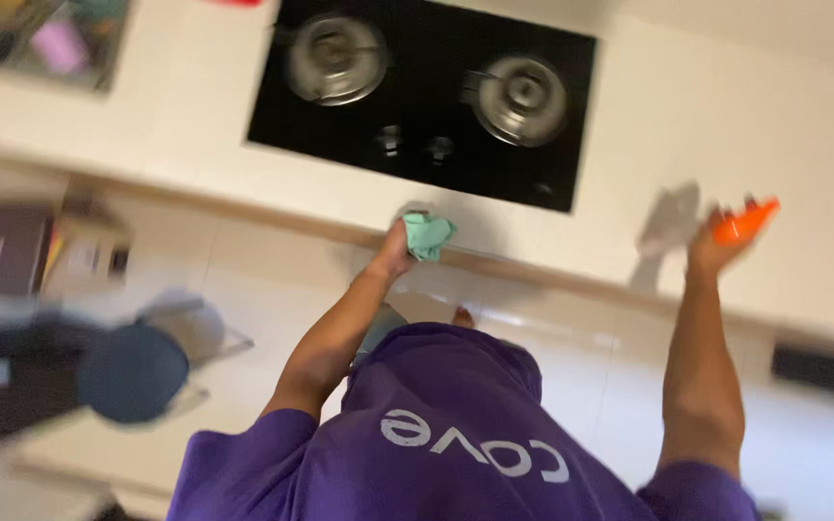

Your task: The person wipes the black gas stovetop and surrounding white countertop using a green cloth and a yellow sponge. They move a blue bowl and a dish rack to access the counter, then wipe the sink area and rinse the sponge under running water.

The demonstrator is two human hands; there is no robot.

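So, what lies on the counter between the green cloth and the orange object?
In the head view, only bare white counter lies between the green cloth in the left hand and the orange object in the right hand.

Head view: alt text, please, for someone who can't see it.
Seen from above, a person in a purple shirt holds a green cloth in the left hand at the counter edge and an orange object in the right hand, before a black two-burner stove.

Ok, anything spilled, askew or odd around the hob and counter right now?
Nothing stands out. The black hob sits flat in the pale counter, with no spill visible. The left hand holds a green cloth at the counter edge; the right hand holds an orange object. Blur hides fine detail.
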